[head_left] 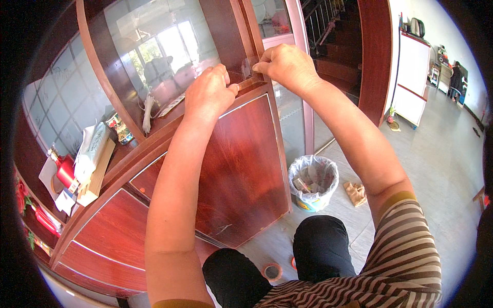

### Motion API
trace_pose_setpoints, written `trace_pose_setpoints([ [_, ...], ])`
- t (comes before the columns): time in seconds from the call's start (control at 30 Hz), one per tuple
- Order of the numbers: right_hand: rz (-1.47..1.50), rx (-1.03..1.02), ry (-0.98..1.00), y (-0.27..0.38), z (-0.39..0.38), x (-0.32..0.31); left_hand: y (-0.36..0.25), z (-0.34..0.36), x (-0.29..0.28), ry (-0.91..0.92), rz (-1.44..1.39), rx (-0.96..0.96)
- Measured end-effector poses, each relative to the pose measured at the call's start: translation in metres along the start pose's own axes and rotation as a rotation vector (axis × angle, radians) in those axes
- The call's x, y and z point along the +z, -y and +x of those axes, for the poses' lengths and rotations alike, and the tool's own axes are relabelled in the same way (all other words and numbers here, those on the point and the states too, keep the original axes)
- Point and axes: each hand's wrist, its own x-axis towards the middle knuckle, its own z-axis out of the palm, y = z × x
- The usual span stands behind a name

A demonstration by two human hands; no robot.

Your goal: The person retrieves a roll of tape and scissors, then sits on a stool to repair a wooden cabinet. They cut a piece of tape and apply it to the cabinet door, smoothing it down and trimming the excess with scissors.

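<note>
Both of my hands are raised over the shelf edge of a red-brown wooden cabinet. My left hand is closed above the front edge of the shelf, its fingers curled and thumb pressed against them. Next to the cabinet's right upright, my right hand is closed in a pinch, fingertips pointing left. Something see-through shows between the two hands; whether it is film or glass I cannot tell. What lies in either set of fingers is too small or hidden to name. Behind them is a reflective pane.
On the shelf are a white tassel-like thing, a patterned container, a pale box and a red bottle. A lined waste bin and crumpled brown paper are on the floor. A person stands far right.
</note>
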Motion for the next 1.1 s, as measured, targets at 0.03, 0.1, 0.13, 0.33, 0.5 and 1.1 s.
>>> trace_pose_setpoints([
  [0.03, 0.034, -0.001, 0.011, -0.001, 0.0, -0.001, 0.002, -0.001, 0.001, 0.004, 0.005, 0.0],
  [0.1, 0.091, 0.001, 0.053, -0.004, 0.002, -0.004, 0.0, 0.0, 0.0, 0.004, 0.004, 0.003],
  [0.13, 0.12, 0.004, 0.088, -0.006, 0.004, -0.003, -0.001, 0.0, -0.001, 0.005, 0.001, 0.001],
  [0.33, 0.128, 0.042, 0.206, 0.003, 0.007, 0.005, 0.001, -0.001, -0.002, 0.008, -0.006, -0.001],
  [0.5, 0.062, 0.027, 0.21, 0.006, 0.011, 0.007, -0.003, -0.003, -0.006, 0.031, -0.026, -0.011],
  [1.1, -0.052, -0.007, 0.193, 0.011, 0.008, -0.003, -0.008, -0.007, -0.011, 0.049, -0.032, -0.045],
])
